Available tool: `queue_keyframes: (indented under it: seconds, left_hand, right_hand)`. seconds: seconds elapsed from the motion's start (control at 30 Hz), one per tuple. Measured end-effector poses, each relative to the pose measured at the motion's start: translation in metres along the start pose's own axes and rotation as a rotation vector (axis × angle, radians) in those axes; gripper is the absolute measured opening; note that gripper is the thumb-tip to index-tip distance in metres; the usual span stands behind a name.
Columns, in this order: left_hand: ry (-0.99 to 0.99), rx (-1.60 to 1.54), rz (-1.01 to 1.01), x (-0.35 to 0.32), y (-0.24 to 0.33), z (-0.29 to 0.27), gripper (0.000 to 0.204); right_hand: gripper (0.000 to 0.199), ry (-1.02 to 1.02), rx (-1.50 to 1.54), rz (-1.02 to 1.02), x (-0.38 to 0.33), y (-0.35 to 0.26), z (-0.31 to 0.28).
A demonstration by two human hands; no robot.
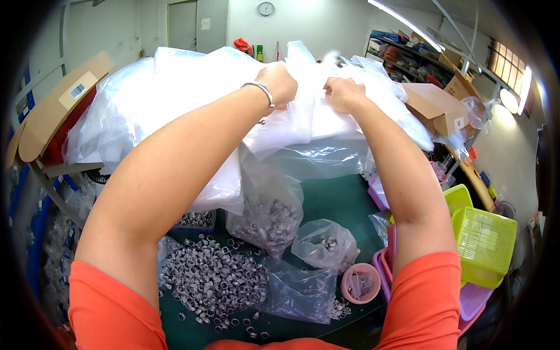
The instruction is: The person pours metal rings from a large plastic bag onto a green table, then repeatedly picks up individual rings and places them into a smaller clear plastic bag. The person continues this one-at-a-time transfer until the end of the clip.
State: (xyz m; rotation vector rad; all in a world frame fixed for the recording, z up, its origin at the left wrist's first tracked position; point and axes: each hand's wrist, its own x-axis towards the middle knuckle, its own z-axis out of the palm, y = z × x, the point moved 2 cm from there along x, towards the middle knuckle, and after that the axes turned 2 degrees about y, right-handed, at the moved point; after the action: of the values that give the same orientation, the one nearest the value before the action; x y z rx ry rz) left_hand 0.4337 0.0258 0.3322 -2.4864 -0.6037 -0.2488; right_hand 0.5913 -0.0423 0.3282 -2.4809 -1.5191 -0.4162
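Observation:
Both arms reach far forward over a big heap of clear, whitish plastic bags (192, 81). My left hand (277, 83), with a silver bangle at the wrist, is closed on a plastic bag (301, 114) at the middle of the heap. To its right, my right hand (345, 95) pinches the same sheet-like plastic, its fingers bent and their tips partly hidden. The plastic hangs in folds between the two hands. Below it stands a clear bag filled with small metal rings (269, 219), and nearer to me lies a loose pile of metal rings (216, 280).
A smaller open bag (326, 244) holds a few metal pieces. Beside it are a flat plastic bag (300, 291) and a pink cup (360, 283) with small bagged items. Green baskets (484, 242) stack at right; cardboard boxes (434, 108) flank the heap.

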Motion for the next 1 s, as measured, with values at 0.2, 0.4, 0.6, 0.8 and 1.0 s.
queue_keyframes:
  seconds: [0.2, 0.4, 0.6, 0.8, 1.0]
  left_hand:
    - [0.075, -0.239, -0.044, 0.001, -0.002, 0.006, 0.020]
    - [0.273, -0.457, -0.237, 0.010, -0.012, 0.036, 0.017]
    - [0.278, -0.981, -0.504, -0.010, 0.004, 0.013, 0.021]
    - [0.261, -0.876, -0.436, 0.000, -0.002, 0.026, 0.021]
    - [0.239, -1.077, -0.547, -0.016, -0.001, 0.017, 0.021]
  right_hand:
    - [0.034, -0.063, -0.187, 0.072, 0.017, 0.005, 0.007]
    - [0.036, 0.047, -0.015, -0.094, 0.087, 0.020, 0.044]
    - [0.043, -0.126, 0.120, -0.440, 0.113, 0.057, 0.049]
    - [0.050, 0.030, 0.486, -0.073, 0.097, 0.047, 0.059]
    - [0.052, -0.062, 0.419, -0.169, 0.054, 0.018, 0.028]
